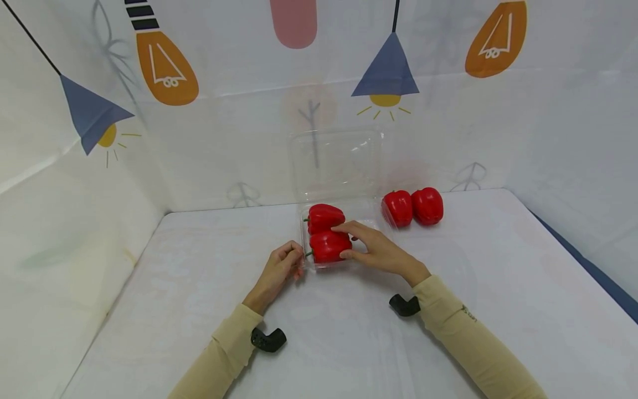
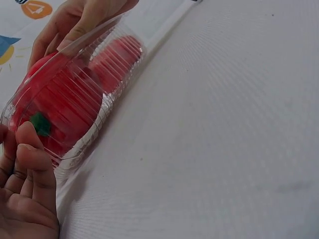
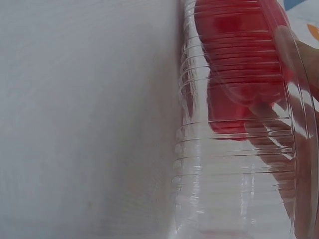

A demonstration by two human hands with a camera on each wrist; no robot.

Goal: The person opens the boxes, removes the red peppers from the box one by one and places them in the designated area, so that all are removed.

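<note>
A clear plastic container stands on the table with its hinged lid raised at the back. Two red bell peppers lie on their sides in its left part: a rear pepper and a front pepper, their green stems pointing left. My right hand holds the front pepper from the right, thumb at the near side and fingers over the top. In the right wrist view, the pepper shows through the ribbed wall. At the front left corner, my left hand pinches the container's rim, beside a green stem.
Two more red bell peppers, a nearer one and one at its right, sit touching right of the container. A white cloth covers the table. Behind it hangs a white curtain printed with lamps and bulbs.
</note>
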